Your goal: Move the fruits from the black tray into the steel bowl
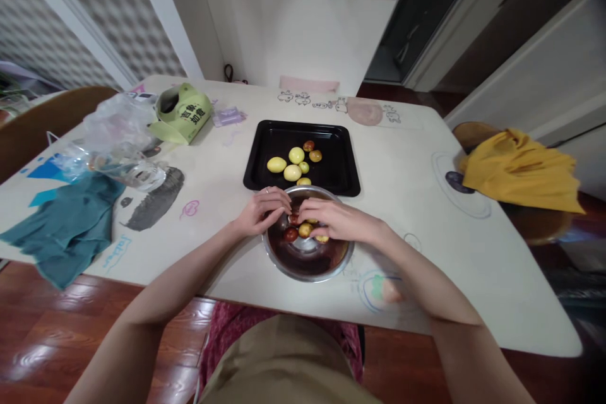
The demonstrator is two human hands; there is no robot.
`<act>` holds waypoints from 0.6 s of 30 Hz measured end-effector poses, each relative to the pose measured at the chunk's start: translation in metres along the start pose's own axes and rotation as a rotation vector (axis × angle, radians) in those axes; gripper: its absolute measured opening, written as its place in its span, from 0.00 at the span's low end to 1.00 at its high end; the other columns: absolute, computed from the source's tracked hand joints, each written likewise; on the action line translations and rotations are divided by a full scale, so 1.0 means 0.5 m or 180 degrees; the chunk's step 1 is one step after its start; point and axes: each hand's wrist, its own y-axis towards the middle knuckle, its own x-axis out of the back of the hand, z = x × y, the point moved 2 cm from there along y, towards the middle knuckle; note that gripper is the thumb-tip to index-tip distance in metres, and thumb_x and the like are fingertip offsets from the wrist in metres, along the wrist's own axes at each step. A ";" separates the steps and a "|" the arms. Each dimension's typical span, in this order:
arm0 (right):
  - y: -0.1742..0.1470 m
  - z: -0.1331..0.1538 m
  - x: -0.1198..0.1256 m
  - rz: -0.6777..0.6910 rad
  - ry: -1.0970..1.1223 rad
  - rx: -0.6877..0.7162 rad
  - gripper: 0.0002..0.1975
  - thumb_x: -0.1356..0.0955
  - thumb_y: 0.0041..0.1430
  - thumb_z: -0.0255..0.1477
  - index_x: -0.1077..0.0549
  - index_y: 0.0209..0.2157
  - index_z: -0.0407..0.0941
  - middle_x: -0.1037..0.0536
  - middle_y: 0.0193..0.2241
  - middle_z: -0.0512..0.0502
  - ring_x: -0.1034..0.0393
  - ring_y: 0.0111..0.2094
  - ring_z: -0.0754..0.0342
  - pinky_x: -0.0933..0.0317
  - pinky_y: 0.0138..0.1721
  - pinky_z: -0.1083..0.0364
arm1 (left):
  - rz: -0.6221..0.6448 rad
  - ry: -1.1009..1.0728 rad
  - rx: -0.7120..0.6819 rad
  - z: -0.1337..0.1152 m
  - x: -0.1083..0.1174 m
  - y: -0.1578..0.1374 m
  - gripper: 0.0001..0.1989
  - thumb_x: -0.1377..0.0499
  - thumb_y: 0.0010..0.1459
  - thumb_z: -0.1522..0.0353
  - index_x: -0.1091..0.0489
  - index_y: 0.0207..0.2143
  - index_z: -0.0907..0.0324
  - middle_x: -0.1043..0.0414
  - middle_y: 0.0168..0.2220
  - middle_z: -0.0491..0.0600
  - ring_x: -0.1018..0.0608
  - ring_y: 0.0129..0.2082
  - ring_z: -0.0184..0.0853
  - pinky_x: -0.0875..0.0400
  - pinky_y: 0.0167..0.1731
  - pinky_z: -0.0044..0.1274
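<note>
A shiny steel bowl [310, 270] stands near the front edge of the table and holds several red-brown and yellow jujubes [305, 230]. My left hand [267, 208] rests over the bowl's left rim, thumb and fingers apart, with nothing visible in its grasp. From the right, my right hand [338, 219] reaches into the bowl; its fingers and thumb curl around a jujube, partly hidden beneath them. Behind the bowl is a black tray [260, 145], where several yellow-green jujubes [292, 172] and a couple of reddish ones [308, 146] lie together.
On the left are a teal cloth [71, 221], a clear plastic container [137, 170], a crumpled plastic bag [118, 120] and a green carton [187, 115]. A yellow cloth [521, 170] drapes over a chair at the right. Drawings mark the white tabletop [402, 170].
</note>
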 end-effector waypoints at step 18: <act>0.015 -0.285 0.046 -0.1592 -0.0571 -0.0908 0.32 0.37 0.70 0.29 0.43 0.74 0.48 0.41 0.73 0.37 0.47 0.74 0.40 0.50 0.75 0.35 | -0.0075 -0.0125 0.0043 0.004 -0.003 0.001 0.18 0.49 0.75 0.65 0.21 0.40 0.61 0.17 0.37 0.55 0.18 0.43 0.41 0.27 0.49 0.34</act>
